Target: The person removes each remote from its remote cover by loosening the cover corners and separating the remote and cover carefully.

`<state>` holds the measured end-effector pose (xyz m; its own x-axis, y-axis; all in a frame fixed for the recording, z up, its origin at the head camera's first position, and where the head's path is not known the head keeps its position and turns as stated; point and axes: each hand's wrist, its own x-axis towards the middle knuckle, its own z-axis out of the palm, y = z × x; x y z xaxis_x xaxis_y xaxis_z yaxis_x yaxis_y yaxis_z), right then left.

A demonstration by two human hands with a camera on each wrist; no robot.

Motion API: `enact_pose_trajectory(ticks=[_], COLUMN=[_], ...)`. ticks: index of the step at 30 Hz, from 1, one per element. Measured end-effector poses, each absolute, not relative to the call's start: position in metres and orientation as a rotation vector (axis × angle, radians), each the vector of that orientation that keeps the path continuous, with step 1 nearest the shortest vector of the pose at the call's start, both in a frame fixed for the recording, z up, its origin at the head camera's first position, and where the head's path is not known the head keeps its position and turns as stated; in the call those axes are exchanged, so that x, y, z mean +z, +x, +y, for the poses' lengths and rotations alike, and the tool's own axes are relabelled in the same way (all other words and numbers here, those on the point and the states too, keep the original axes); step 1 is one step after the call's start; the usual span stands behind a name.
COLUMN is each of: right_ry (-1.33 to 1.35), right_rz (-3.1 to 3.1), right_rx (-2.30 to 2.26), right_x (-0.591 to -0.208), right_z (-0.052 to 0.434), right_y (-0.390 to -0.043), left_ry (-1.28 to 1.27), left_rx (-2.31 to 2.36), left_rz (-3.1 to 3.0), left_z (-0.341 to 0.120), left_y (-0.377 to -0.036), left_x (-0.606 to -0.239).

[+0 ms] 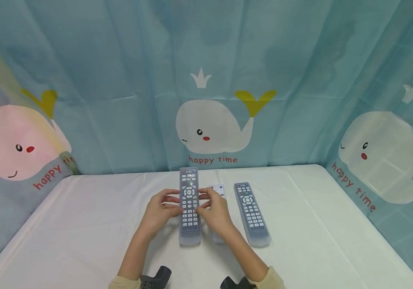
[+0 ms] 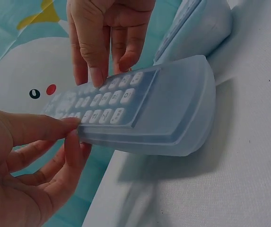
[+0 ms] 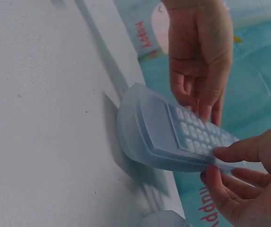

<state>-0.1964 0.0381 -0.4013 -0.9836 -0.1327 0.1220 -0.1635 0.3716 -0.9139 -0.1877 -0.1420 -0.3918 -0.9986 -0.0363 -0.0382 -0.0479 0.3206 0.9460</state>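
A dark remote control (image 1: pixel 190 218) with white buttons, in a translucent cover, is raised at a tilt over the white table, its shadow falling beneath it. My left hand (image 1: pixel 159 212) grips its left edge, thumb (image 2: pixel 62 128) on the button face and fingers along the side and underneath. From the opposite edge my right hand (image 1: pixel 215 210) pinches it, thumb (image 3: pixel 234 150) on top by the buttons. The left wrist view shows the cover's rounded lower end (image 2: pixel 187 109) nearest the camera.
A white remote (image 1: pixel 218 189) lies partly hidden behind my right hand and forearm. Farther right rests another dark remote (image 1: pixel 252 214) in a translucent cover, slanted on the white tablecloth (image 1: pixel 318 224). A blue curtain (image 1: pixel 127 132) printed with whales hangs right behind the table.
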Motion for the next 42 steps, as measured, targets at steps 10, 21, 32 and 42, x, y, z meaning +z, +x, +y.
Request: enact_pose_trajectory(ticks=[10,21,32,42], right_ry=[0.257,0.185,0.212,0.213], right_rz=[-2.495,-2.495,-2.407,-2.317], right_rx=[1.796,1.748,1.924,2.018], right_x=[-0.398,-0.395,-0.390,-0.384], right_z=[0.039,0.039,0.040,0.042], right_y=[-0.196,-0.195,-0.197,-0.194], left_ry=[-0.092,-0.075,-0.055,-0.035], left_rx=[1.946,1.974,1.980,1.984], left_rz=[2.437,2.411,2.412,2.427], left_z=[-0.141,-0.142,-0.141,-0.139], left_y=[-0.188,-0.187,-0.186,-0.184], left_x=[-0.390,-0.388,-0.381,-0.377])
